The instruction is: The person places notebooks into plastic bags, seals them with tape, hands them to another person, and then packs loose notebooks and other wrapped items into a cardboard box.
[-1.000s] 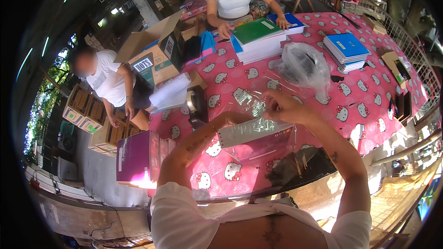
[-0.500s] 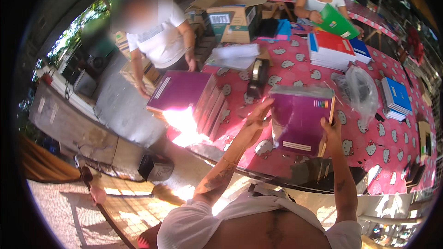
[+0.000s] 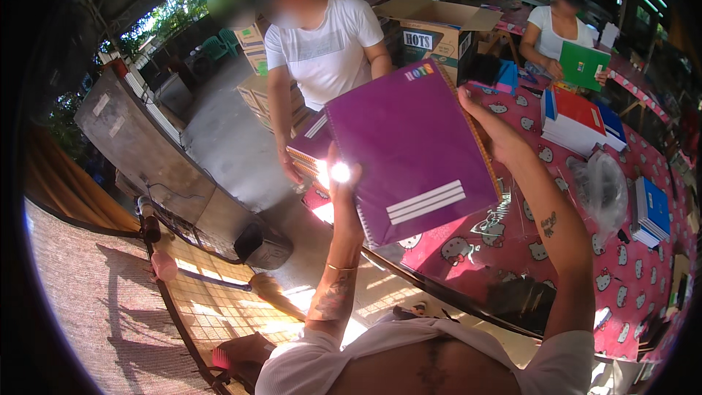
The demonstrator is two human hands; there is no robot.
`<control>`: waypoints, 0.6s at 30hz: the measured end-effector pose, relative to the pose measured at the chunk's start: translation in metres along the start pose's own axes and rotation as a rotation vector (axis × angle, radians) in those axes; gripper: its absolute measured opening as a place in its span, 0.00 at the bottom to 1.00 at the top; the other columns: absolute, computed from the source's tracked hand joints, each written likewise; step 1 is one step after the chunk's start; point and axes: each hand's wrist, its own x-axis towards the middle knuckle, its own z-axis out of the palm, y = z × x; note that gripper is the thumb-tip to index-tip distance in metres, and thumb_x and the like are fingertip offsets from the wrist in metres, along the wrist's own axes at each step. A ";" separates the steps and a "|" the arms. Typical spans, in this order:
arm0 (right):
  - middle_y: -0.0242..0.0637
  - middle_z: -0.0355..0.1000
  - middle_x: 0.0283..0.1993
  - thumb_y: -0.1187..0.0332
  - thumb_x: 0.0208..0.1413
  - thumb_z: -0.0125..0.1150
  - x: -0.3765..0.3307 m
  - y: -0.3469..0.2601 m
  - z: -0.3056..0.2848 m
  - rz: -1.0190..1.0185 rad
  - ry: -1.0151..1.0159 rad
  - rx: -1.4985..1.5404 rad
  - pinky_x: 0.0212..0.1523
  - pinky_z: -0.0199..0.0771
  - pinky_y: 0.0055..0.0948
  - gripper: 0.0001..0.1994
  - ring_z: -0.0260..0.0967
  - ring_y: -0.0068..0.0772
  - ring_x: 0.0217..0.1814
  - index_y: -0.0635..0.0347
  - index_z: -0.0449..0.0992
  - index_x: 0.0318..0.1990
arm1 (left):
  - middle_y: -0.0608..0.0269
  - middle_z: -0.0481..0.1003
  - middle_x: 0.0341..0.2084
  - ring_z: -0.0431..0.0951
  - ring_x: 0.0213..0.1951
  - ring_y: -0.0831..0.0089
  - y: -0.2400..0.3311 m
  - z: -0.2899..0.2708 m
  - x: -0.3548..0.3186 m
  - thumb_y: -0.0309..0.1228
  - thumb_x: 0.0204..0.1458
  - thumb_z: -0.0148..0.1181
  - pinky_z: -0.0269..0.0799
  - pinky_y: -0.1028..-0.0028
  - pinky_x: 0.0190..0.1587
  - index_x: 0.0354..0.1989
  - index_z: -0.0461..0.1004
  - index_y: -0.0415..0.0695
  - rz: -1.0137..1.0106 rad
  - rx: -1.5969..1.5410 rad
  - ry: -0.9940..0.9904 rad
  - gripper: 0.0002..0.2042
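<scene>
Lifting a purple notebook (image 3: 413, 150) up from the pink table (image 3: 621, 300), where it was low half a second ago.
The left hand (image 3: 344, 184) grips its lower edge, the right hand (image 3: 491, 128) its spiral side; a co-worker's stack (image 3: 311, 161) is behind.

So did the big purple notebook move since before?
Yes. The purple spiral notebook was low over the pink cartoon-print tablecloth; now both hands hold it raised, off the table's left edge, in front of the stack of purple notebooks.
</scene>
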 end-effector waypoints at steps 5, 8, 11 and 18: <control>0.45 0.66 0.61 0.46 0.61 0.59 0.010 0.059 -0.031 -0.351 0.272 -0.547 0.53 0.72 0.37 0.31 0.67 0.38 0.62 0.56 0.65 0.64 | 0.56 0.68 0.51 0.70 0.53 0.67 0.013 -0.066 0.068 0.34 0.56 0.59 0.68 0.68 0.57 0.63 0.60 0.40 0.130 -0.080 0.097 0.27; 0.51 0.64 0.62 0.46 0.59 0.60 -0.041 0.144 -0.082 -0.370 0.285 -0.938 0.62 0.65 0.43 0.33 0.65 0.45 0.64 0.57 0.63 0.65 | 0.56 0.72 0.46 0.78 0.45 0.65 -0.021 -0.097 0.103 0.34 0.59 0.55 0.78 0.70 0.47 0.59 0.63 0.41 0.320 0.011 0.323 0.21; 0.55 0.61 0.65 0.40 0.51 0.64 -0.104 0.220 -0.163 -0.015 0.618 -1.314 0.66 0.58 0.52 0.42 0.53 0.57 0.71 0.59 0.62 0.66 | 0.48 0.65 0.54 0.68 0.54 0.65 -0.055 -0.118 0.138 0.41 0.59 0.57 0.66 0.66 0.59 0.61 0.57 0.30 0.298 0.398 0.403 0.31; 0.56 0.37 0.77 0.26 0.35 0.64 -0.199 0.279 -0.215 0.325 0.546 -1.471 0.66 0.25 0.80 0.58 0.28 0.65 0.79 0.44 0.51 0.73 | 0.38 0.65 0.59 0.66 0.60 0.48 -0.006 -0.002 0.070 0.43 0.60 0.57 0.61 0.54 0.62 0.69 0.54 0.37 0.672 1.305 0.532 0.34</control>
